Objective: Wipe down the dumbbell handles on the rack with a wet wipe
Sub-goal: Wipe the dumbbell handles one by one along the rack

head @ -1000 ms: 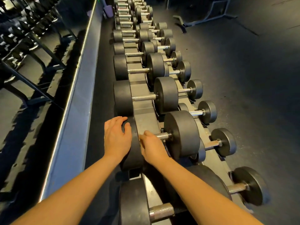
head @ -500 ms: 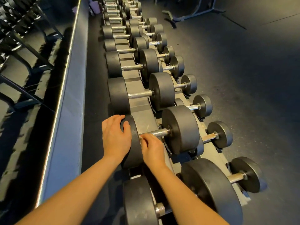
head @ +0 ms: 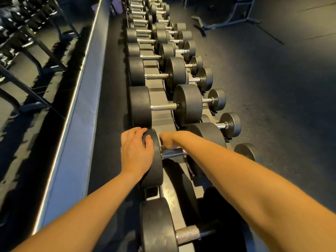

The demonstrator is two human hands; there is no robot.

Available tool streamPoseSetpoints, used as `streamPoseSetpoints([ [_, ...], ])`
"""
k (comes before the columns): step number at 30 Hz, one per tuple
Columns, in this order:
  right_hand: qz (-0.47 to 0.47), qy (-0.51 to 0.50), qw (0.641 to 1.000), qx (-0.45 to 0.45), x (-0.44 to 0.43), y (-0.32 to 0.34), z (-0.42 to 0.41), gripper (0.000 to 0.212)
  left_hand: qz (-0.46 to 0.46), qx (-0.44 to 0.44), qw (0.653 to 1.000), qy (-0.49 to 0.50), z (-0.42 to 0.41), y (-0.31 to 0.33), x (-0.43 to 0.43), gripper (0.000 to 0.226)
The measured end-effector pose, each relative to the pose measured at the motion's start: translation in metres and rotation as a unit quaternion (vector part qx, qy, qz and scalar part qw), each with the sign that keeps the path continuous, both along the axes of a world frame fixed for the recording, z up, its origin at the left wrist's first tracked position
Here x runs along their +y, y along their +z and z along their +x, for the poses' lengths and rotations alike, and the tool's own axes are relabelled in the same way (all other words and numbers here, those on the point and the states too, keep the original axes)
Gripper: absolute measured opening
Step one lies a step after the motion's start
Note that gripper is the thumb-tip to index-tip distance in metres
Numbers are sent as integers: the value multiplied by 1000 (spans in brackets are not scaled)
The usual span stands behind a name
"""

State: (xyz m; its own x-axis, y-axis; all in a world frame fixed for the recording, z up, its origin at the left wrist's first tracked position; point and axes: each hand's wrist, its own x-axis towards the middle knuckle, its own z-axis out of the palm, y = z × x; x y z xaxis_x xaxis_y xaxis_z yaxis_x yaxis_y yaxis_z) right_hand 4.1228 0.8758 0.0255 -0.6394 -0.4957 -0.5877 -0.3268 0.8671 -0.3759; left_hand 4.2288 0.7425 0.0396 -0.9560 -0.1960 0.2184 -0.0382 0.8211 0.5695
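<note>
"Two hands were in view. Report the left hand (head: 136, 153) first."

"The left hand lay released on the dumbbell (head: 158, 177). Palm and straight fingers pressed on the outer face and rim of the left weight (head: 157, 164), with the thumb laid over the rim. It grasped nothing."

"State of the right hand (head: 169, 140)?"

"The right hand was clenched over the handle (head: 174, 153) of the same dumbbell, at the end that met the left weight. The fingers were blurred, so whether they held a wipe could not be told. The right forearm crossed in front of the right weight (head: 211, 133)."

"Location of the dumbbell?"

"It sat on the upper tier of the rack (head: 169, 195), with the handle lying crosswise. One more dumbbell (head: 158, 228) sat just beside it on the near side, its ridged grip (head: 187, 233) bare. A long row of dumbbells (head: 187, 104) ran away on the far side. Smaller dumbbells (head: 230, 124) filled the lower tier to the right, above the dark floor (head: 272, 88). A pale ledge (head: 81, 124) ran along the left of the rack."
</note>
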Motion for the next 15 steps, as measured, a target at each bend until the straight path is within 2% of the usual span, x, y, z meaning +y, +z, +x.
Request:
streamPoseSetpoints([
  [3, 179, 84, 978, 67, 30, -3, -7, 36, 1, 3, 1000, 1, 0, 1, 1, 33],
  [5, 228, 114, 959, 126, 28, -1, 5, 34, 4, 5, 1000, 3, -1, 1, 3, 33],
  [6, 216, 97, 961, 146, 21, -2, 13, 32, 4, 7, 1000, 4, -1, 1, 3, 32],
  [9, 96, 2, 981, 170, 6, -4, 37, 29, -2, 13, 1000, 5, 0, 1, 4, 32],
  [11, -26, -60, 977, 204, 7, -11, 54, 19, -5, 14, 1000, 4, -1, 2, 4, 32],
  [13, -187, -165, 949, 195, 10, -24, 77, 14, -6, 10, 1000, 5, 0, 2, 4, 32],
  [15, -290, -255, 904, 184, 7, -34, 97, 13, -4, 9, 1000, 8, -1, 2, 5, 32],
])
